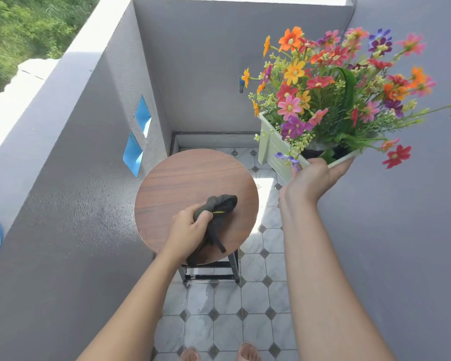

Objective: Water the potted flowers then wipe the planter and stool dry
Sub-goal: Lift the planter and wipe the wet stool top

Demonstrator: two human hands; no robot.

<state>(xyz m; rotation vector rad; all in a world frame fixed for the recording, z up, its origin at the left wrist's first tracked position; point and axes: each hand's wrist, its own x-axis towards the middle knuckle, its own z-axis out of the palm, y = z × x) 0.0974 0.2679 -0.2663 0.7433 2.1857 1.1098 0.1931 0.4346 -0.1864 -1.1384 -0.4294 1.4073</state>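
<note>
Stool top point(182, 178): far half lying bare; my left hand point(188, 230) and cloth point(219, 212) occupying near edge; 2 walls flanking.

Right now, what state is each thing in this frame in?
Planter: lifted off the stool, tilted, held from below by the right hand.
Flowers: in the planter, upright-ish, leaning with it.
Cloth: bunched, pressed on the stool top by the left hand.
Stool: standing on the tiled floor, top bare except the cloth.
Wall tap: no water visible.
</note>
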